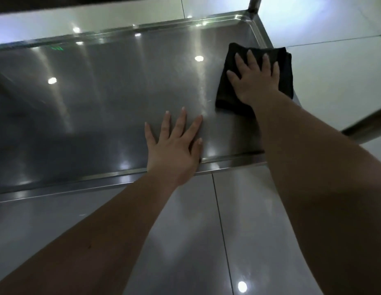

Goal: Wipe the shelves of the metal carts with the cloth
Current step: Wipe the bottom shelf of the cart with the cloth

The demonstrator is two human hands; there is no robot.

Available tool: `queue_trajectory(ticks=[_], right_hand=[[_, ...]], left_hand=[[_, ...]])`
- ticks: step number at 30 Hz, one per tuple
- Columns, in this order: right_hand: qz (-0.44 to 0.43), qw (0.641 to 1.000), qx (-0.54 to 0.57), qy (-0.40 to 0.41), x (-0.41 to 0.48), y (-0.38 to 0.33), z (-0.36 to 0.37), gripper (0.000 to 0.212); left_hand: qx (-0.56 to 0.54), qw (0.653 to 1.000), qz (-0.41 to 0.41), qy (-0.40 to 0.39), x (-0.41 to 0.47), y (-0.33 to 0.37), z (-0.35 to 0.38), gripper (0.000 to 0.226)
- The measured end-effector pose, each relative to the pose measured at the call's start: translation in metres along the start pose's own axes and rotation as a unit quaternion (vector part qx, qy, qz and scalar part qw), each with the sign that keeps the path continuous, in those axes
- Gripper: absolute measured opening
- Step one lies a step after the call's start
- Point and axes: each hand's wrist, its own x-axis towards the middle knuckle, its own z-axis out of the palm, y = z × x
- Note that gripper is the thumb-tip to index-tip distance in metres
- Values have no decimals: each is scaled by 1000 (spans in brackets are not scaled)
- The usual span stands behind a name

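Note:
A stainless-steel cart shelf (89, 99) with a raised rim fills the upper half of the head view. A folded black cloth (287, 71) lies on the shelf's right end, its right edge hanging over the rim. My right hand (254, 79) presses flat on the cloth with fingers spread. My left hand (174, 143) rests flat on the bare shelf near the front rim, fingers spread, holding nothing.
An upright cart post (254, 5) rises at the shelf's far right corner. Another metal bar (368, 124) slants in at the right edge. The dark underside of an upper shelf (57, 3) runs along the top. A glossy tiled floor (206, 241) lies below.

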Motion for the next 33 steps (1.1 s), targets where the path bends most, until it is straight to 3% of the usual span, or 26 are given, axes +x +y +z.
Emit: queue_trajectory(ticks=[4, 7, 10, 13, 17, 21, 28, 33], right_hand=[[-14, 1000, 21, -2, -46, -8, 6, 62], [-83, 996, 17, -3, -135, -18, 22, 66], [-136, 989, 1, -62, -185, -12, 22, 73], [-133, 990, -5, -48, -152, 5, 19, 69], [-17, 1000, -6, 6, -55, 20, 7, 58], [13, 1000, -17, -3, -7, 13, -2, 58], [-73, 997, 0, -12, -100, 5, 10, 58], [-128, 987, 4, -100, -191, -18, 17, 58]], left_hand=[[4, 1000, -4, -10, 2, 2, -2, 55], [4, 1000, -5, -18, 3, 3, -2, 54], [0, 1000, -6, -14, 0, 3, 0, 55], [-5, 1000, 1, -13, -2, 3, 1, 54], [-2, 1000, 5, -3, -2, 1, 3, 55], [-8, 1000, 7, -5, -1, 0, 2, 55], [-9, 999, -1, -31, 2, 2, 0, 55], [1, 999, 1, -39, 1, 2, -2, 56]])
